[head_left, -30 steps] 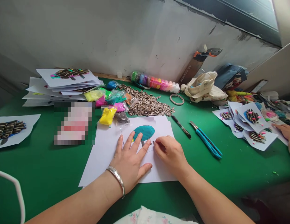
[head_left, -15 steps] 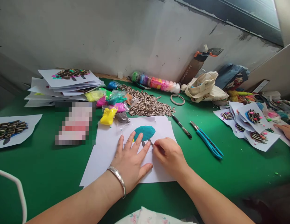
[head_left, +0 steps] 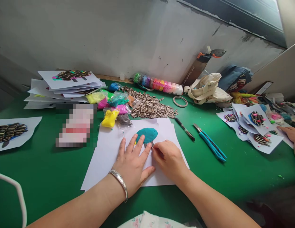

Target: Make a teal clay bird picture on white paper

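Your left hand [head_left: 131,164] lay spread on a flat white paper sheet [head_left: 167,133]; your right hand [head_left: 168,160] pinched narrowly beside an oval teal clay shape [head_left: 146,135], with a clear plastic bag of yellow clay [head_left: 110,118] behind it.

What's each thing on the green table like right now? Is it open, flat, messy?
Teal clay, pressed flat on white paper
Left hand, resting flat, fingers spread
Right hand, curled, fingertips at the clay
Sunflower seeds, loose in a heap
Blue utility knife, blade out
Canvas tote bag, crumpled

One teal clay shape [head_left: 146,135], one silver bangle [head_left: 118,185], one blue utility knife [head_left: 212,146], one black craft knife [head_left: 184,128].
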`<action>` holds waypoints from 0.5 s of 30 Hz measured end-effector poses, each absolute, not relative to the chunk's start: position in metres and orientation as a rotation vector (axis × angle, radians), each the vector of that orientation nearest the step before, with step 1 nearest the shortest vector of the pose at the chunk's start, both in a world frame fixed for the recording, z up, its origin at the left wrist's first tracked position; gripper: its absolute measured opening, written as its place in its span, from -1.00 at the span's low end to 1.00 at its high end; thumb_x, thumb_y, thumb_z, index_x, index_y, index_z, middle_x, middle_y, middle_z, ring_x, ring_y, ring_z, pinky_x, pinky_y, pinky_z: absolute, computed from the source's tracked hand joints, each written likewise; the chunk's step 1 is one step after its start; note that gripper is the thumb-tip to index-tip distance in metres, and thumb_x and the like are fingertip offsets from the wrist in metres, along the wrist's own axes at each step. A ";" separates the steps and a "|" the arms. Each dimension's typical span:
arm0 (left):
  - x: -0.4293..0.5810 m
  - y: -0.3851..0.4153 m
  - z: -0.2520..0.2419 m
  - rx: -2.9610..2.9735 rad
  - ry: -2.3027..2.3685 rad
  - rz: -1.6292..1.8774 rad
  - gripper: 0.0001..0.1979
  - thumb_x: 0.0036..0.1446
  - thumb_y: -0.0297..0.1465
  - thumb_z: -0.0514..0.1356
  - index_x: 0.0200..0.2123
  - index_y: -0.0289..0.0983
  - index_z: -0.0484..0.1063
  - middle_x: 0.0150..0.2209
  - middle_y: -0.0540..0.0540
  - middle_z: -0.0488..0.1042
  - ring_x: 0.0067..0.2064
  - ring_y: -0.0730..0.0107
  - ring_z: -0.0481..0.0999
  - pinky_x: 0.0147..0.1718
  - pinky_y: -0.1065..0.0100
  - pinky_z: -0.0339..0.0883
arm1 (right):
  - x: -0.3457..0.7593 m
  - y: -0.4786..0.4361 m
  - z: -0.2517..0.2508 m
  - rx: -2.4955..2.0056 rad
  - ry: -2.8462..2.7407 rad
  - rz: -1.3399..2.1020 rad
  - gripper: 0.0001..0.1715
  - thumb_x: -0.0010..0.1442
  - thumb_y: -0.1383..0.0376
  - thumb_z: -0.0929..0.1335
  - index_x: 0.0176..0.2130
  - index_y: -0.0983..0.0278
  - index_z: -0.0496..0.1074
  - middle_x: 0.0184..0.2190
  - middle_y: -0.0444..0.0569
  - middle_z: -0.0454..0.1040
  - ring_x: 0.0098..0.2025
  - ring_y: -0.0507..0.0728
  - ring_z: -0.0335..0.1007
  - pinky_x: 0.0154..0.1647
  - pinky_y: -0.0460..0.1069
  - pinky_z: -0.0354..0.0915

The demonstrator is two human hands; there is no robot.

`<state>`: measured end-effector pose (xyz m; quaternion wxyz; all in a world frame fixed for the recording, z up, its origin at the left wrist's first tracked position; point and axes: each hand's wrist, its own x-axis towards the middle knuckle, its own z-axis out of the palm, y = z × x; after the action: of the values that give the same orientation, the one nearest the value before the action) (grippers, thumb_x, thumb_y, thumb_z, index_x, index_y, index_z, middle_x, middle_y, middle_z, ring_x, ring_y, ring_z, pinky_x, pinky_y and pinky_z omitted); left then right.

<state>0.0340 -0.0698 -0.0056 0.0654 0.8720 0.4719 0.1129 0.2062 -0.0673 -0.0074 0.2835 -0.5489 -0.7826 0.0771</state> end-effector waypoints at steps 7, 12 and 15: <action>0.034 -0.071 -0.005 2.627 1.444 0.370 -0.37 0.16 0.02 0.11 0.22 -0.14 0.27 0.30 -0.22 0.16 0.32 -0.11 0.06 0.22 -0.25 -0.10 | 0.205 -0.067 -0.008 -1.502 -2.085 0.200 -0.74 0.23 0.38 0.26 -0.50 0.27 0.33 -0.59 -0.09 0.34 -0.48 0.07 0.18 -0.40 -0.04 0.10; 0.035 -0.070 -0.006 2.647 1.437 0.309 -0.34 0.20 0.01 0.05 0.26 -0.22 0.20 0.31 -0.24 0.13 0.33 -0.12 0.05 0.22 -0.27 -0.11 | 0.203 -0.066 -0.008 -1.552 -2.064 0.175 -0.75 0.20 0.38 0.27 -0.52 0.26 0.32 -0.61 -0.11 0.31 -0.50 0.06 0.18 -0.42 -0.05 0.09; 0.035 -0.070 -0.006 2.653 1.434 0.273 -0.33 0.22 -0.01 0.02 0.26 -0.28 0.19 0.31 -0.26 0.11 0.33 -0.12 0.03 0.23 -0.27 -0.13 | 0.202 -0.066 -0.009 -1.549 -2.065 0.163 -0.77 0.19 0.39 0.26 -0.51 0.26 0.33 -0.60 -0.11 0.32 -0.50 0.06 0.19 -0.41 -0.05 0.11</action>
<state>0.0346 -0.0704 -0.0057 0.0566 0.8748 0.4727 0.0901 0.2022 -0.0656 -0.0094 0.2740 -0.5759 -0.7678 0.0608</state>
